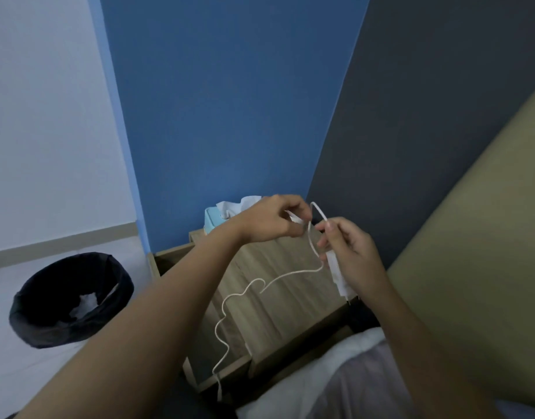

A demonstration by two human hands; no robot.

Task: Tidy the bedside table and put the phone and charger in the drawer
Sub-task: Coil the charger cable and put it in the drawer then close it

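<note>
My right hand [349,252] grips the white charger plug [338,275] above the wooden bedside table [284,297]. The white charger cable [245,293] arches from the plug up to my left hand [272,220], which pinches a loop of it. The rest of the cable trails in curls across the table top and hangs down past its open drawer [209,352] at the front left. No phone is in sight.
A light-blue tissue box [213,219] with white tissue stands at the table's back left corner. A black-lined waste bin [70,299] with crumpled paper sits on the floor to the left. The bed with white bedding [335,376] and a beige headboard [477,282] lies to the right.
</note>
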